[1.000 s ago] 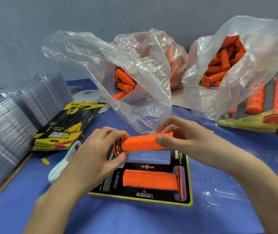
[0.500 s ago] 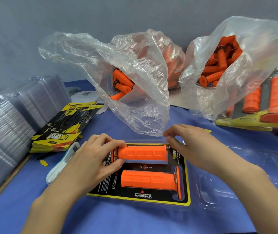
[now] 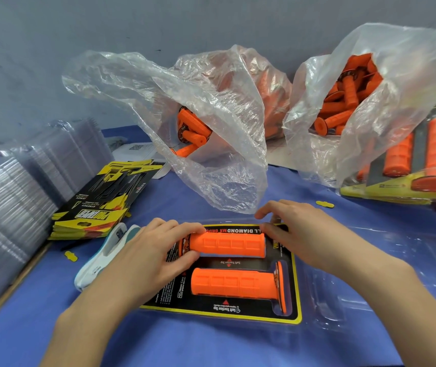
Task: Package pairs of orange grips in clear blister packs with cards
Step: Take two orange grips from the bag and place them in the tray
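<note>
**Q:** Status?
**Me:** Left hand (image 3: 148,250) is wrapped round the flange end of the upper grip (image 3: 231,246). Right hand (image 3: 299,234) is at the plain end, fingers curved and thumb by the bore. Can't tell if it's pinching anything or just steadying.

**Q:** Where's the pair?
**Me:** The lower grip (image 3: 235,283) is nearest me, in its pocket over the card (image 3: 264,311), flange to my right. The upper grip is just beyond it and parallel, long axis left-right, flange to my left. So they lie head-to-tail. The upper one is over its pocket, but I can't tell if it's fully seated.

**Q:** What does the next move turn on?
**Me:** The axis. The grip runs straight across between my hands, one hand per end, and the left has the real hold. My guess is to press both ends down evenly so it drops in square. The clear lid (image 3: 330,300) lies open to my right, so the right hand is nearer for folding it over.

**Q:** Supplies?
**Me:** Card stack (image 3: 100,205) is further out on the left, with blisters (image 3: 13,197) beside it. Left bag (image 3: 211,123) and right bag (image 3: 365,102) are at the back, and done packs (image 3: 423,165) are far right.
</note>
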